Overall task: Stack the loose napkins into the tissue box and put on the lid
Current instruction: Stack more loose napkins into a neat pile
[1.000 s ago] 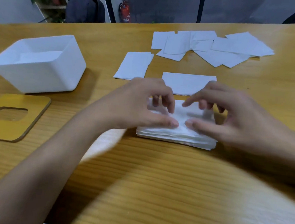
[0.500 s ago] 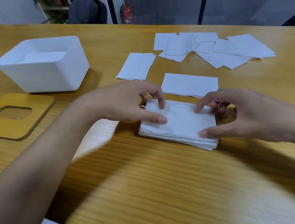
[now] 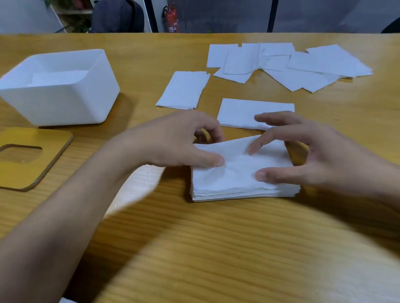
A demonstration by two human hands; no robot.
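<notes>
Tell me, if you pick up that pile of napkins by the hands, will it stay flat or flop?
Probably floppy: the top sheet of the pile of napkins wrinkles and lifts where the left hand pinches it. It likely feels light, being thin paper layers. Sheets may slide apart; the side edges look uneven.

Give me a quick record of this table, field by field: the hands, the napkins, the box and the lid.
Left hand: grips the left end of the napkin stack, thumb on top
Right hand: fingers relaxed, thumb and forefinger touching the stack's top sheet
Tissue box: open, left of the hands; white sheets seem to lie inside
Lid: off, flat on the table in front of the box
Loose napkins: overlapping heap at the far side, two more nearer the stack
</notes>
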